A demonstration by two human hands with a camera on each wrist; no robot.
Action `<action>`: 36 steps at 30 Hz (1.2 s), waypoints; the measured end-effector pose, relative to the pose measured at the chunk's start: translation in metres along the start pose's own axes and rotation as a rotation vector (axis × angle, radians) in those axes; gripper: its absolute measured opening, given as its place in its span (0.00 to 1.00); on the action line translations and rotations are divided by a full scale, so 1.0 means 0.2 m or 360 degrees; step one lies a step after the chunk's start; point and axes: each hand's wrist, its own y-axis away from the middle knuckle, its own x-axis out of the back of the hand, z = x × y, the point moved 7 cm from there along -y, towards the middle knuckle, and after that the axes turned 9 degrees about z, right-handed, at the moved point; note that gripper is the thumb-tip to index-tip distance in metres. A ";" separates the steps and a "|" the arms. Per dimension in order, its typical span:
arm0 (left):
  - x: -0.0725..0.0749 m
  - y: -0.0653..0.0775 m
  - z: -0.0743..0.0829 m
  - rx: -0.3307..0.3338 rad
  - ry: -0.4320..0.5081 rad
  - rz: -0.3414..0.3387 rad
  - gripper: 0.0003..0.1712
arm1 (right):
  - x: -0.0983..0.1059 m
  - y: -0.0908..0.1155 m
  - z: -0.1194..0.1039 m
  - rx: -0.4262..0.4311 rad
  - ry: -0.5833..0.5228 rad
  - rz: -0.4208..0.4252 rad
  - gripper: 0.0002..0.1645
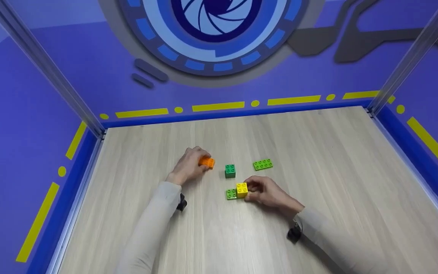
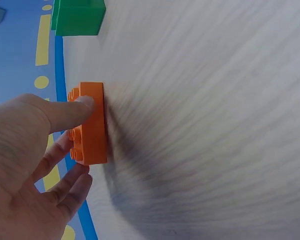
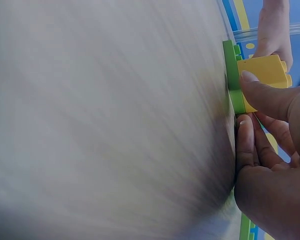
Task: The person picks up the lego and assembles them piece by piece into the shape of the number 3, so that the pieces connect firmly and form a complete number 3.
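On the left, my left hand (image 1: 189, 164) pinches an orange toy brick (image 1: 208, 163), its thumb pressed on the brick's near side. In the left wrist view the orange brick (image 2: 93, 132) sits at the table surface, studs away from it. My right hand (image 1: 268, 193) grips a yellow brick (image 1: 242, 190) from the right. That yellow brick (image 3: 262, 75) stands on one end of a flat light green brick (image 3: 232, 77); the free studs of the light green brick (image 1: 230, 194) show to its left. The fingertips partly hide both held bricks.
Between the hands, slightly farther back, stands a dark green brick (image 1: 230, 171). A second flat light green brick (image 1: 262, 164) lies behind the right hand. Blue and purple panels (image 1: 219, 91) border the wooden table (image 1: 211, 243) at the back and sides.
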 end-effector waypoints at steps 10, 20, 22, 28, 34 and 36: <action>0.02 0.01 0.00 0.0025 0.0039 0.0010 0.17 | -0.01 0.00 0.00 -0.0008 -0.0013 -0.0003 0.23; 0.07 0.06 0.03 0.0000 0.0149 0.0033 0.20 | 0.00 0.00 -0.01 0.0028 -0.0030 0.0001 0.22; 0.08 0.06 0.03 -0.0007 0.0148 0.0043 0.21 | 0.00 0.00 -0.01 0.0020 -0.0030 -0.0001 0.22; 0.11 0.09 0.05 -0.0013 0.0163 0.0068 0.21 | -0.01 0.00 0.00 -0.0004 -0.0048 -0.0002 0.22; 0.13 0.12 0.07 -0.0033 0.0214 0.0061 0.21 | -0.01 0.00 0.00 -0.0023 -0.0057 0.0004 0.21; 0.14 0.13 0.09 -0.0049 0.0239 0.0057 0.22 | -0.01 0.00 0.00 -0.0029 -0.0060 0.0002 0.21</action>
